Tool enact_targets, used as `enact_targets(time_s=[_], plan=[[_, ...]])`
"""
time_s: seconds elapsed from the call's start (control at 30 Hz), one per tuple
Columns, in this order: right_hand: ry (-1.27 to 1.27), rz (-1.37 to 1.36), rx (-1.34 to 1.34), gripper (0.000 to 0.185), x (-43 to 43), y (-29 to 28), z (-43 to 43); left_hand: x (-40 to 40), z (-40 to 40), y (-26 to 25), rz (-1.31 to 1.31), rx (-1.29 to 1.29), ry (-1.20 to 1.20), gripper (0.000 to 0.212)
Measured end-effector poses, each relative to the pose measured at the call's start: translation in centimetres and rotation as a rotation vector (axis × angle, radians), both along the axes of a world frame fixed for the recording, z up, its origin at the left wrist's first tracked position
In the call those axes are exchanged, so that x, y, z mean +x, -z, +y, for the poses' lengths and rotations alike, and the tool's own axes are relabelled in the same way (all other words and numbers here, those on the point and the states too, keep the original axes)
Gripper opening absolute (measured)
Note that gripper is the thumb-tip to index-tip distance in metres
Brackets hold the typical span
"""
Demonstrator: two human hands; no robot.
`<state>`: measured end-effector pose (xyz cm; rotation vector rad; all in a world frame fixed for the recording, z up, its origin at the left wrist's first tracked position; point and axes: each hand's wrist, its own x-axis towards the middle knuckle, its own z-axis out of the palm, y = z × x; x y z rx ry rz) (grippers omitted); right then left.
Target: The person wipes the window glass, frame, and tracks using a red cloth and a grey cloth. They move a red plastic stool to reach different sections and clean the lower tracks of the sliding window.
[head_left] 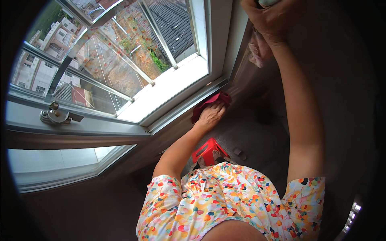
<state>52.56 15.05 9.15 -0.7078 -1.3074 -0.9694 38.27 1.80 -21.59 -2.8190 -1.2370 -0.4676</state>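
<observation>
My left hand presses a dark red cloth against the lower window frame, fingers spread over it. At the top right, my right hand is raised and curled around a pale green object, cut off by the picture's edge, so its kind cannot be told. A pink fluffy cloth hangs just below my right hand, beside the wall; whether the hand holds it too is unclear.
Metal bars stand outside the window, above a white sill. A window latch sits on the sash at left. Below me, bare feet stand on a red plastic stool; a slipper lies on the floor.
</observation>
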Motion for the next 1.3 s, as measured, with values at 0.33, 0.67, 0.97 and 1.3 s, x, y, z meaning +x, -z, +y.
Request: enact_targets(time_s=[0.33, 0.67, 0.97, 1.3], plan=[[0.008, -0.015, -0.005, 0.058, 1.8, -0.4, 0.6, 6.0, 3.7, -1.0, 0.103, -0.381, 0.080, 0.042], [0.073, -0.025, -0.075, 0.053, 3.9, -0.4, 0.4, -7.9, -8.1, -0.1, 0.136, -0.382, -0.205, 0.037], [0.027, -0.251, -0.201, 0.032, 7.0, -0.7, 4.9, -23.5, -23.1, 0.0, 0.130, -0.229, -0.603, 0.036], [0.050, -0.060, -0.233, 0.047, 6.6, 0.1, 4.7, -29.6, -31.4, 0.1, -0.549, 0.377, -1.566, 0.033]])
